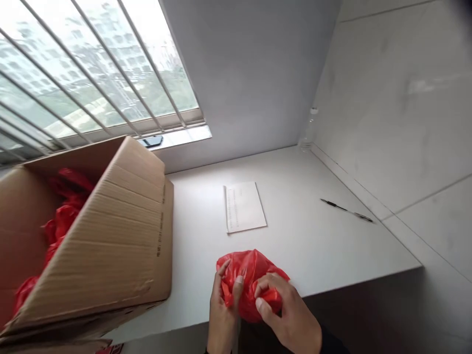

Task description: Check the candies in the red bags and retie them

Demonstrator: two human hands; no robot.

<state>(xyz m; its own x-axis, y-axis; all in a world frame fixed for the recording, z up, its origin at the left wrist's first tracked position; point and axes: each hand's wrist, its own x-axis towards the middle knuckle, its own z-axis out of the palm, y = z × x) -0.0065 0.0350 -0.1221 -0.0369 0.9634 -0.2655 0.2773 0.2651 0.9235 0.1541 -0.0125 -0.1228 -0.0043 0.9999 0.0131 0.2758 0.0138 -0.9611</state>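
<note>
1. Red plastic bag (250,268), crumpled into a lump, sits between both hands at the near edge of the white counter (313,246); no clear long axis.
2. Left hand (222,307) curls its fingers round the bag's left side. Right hand (291,314) pinches the near right side, thumb on top. Both are closed on the plastic.
3. Open cardboard box (121,236) lies left of the grip, nearer the left hand; more red plastic shows inside.
4. Sheet of paper (244,206) lies beyond the grip; pen (346,210) beyond and to the right.

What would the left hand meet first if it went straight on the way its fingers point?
The left hand would likely press into the red bag it grips; the paper lies beyond.
</note>
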